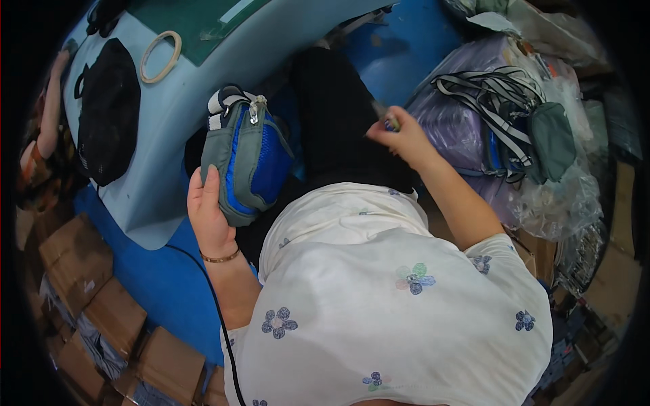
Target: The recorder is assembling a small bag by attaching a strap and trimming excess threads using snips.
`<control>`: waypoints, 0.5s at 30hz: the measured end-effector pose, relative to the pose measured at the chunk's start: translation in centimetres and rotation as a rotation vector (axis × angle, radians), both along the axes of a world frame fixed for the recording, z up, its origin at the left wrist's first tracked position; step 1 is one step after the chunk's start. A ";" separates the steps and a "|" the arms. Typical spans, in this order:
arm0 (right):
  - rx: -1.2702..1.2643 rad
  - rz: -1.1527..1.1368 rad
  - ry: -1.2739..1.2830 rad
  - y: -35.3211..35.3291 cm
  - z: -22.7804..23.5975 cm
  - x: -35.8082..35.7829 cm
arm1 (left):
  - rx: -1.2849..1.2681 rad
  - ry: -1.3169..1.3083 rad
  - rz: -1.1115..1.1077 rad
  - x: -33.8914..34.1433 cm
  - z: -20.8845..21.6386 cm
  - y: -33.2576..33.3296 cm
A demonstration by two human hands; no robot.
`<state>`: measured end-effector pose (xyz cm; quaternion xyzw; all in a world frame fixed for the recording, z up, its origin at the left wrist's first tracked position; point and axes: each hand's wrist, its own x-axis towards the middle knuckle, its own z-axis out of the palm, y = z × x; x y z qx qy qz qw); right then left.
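My left hand [211, 207] grips a grey and blue bag [252, 155] by its side, thumb on the grey fabric. The bag is held upright over my lap, with blue mesh on one face, a zip pull near the top and a black-and-white striped strap [221, 101] folded at its upper end. Over my right thigh, apart from the bag, my right hand [406, 139] is closed round a small pointed tool [391, 123]. Its tip looks metallic but is blurred, and the fingers cover most of its handle, so its exact kind is unclear.
A light blue table [169, 122] at the left bears a black bag [110, 111], a tape roll [161, 57] and a green mat [193, 27]. Another person's arm [51, 115] is beyond. Similar strapped bags [518, 128] lie on plastic-wrapped goods at right. Cardboard boxes [115, 314] stand lower left.
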<state>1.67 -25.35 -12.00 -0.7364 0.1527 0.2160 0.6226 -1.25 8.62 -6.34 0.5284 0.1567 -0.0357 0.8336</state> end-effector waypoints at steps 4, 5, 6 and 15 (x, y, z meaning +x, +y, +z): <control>-0.076 -0.314 -0.099 -3.0 -0.5 1.6 | -0.011 0.004 -0.150 -0.3 -0.2 -1.7; -0.085 -0.322 -0.108 -3.5 -0.6 1.8 | -0.048 0.033 -0.199 -0.5 0.1 -2.4; -0.003 -0.363 -0.119 -3.9 -0.8 1.9 | -0.053 0.030 -0.262 -0.9 -0.2 -2.8; 0.247 -0.118 -0.149 0.4 0.3 3.1 | 0.072 0.072 -0.564 -1.7 0.1 -4.2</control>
